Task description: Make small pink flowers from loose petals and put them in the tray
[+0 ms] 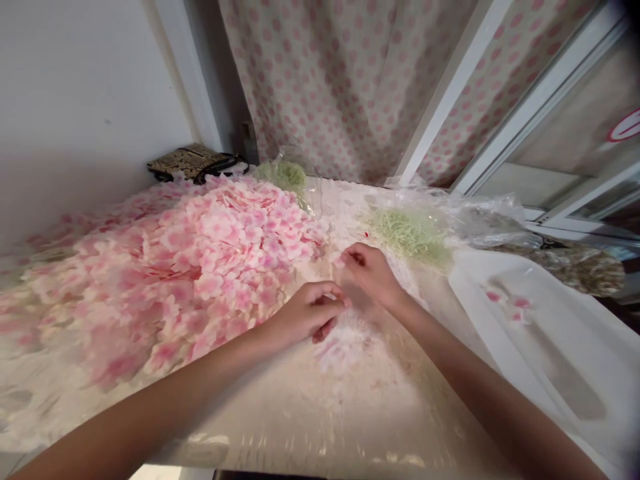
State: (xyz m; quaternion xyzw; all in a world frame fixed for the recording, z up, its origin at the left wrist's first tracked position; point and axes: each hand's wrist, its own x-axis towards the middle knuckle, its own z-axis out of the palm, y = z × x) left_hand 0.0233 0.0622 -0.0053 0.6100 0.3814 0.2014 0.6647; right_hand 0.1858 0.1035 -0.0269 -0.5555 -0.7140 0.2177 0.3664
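My left hand [311, 311] is over the middle of the table, its fingers curled and thumb tip close to the forefinger. Anything in that pinch is too small to make out. Just beyond it and to the right, my right hand [370, 270] is closed in a pinch. A pale pink bit shows at its fingertips, too blurred to name surely. Left of both hands spreads a large heap of pink artificial flowers [235, 233]. Under and in front of my left hand lies a small patch of pale pink-white pieces [340, 347].
Pale green stringy tufts [413, 232] lie beyond my right hand, beside crumpled clear plastic [480, 212]. More green material [287, 175] sits in plastic at the back. At right stands a white tray [470, 283] holding a few pink blossoms [521, 303]. A patterned pouch [187, 160] rests back left.
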